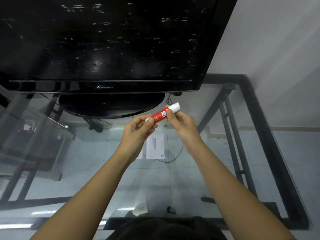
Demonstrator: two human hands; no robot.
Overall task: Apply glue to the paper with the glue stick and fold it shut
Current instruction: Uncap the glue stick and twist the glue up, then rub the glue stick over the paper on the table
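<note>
Both my hands hold a red glue stick (161, 115) with a white cap in the air above the glass table. My left hand (138, 129) pinches its lower end. My right hand (181, 123) grips the upper part just below the white cap, which is on. Below the hands a white sheet of paper (155, 148) with small printed text lies flat on the glass; its left part is hidden behind my left wrist.
A large black TV (107, 49) on an oval stand (110, 104) fills the far half of the glass table (216, 179). The table's black metal frame (270, 144) runs along the right and near edges. A thin cable (174, 158) curls beside the paper.
</note>
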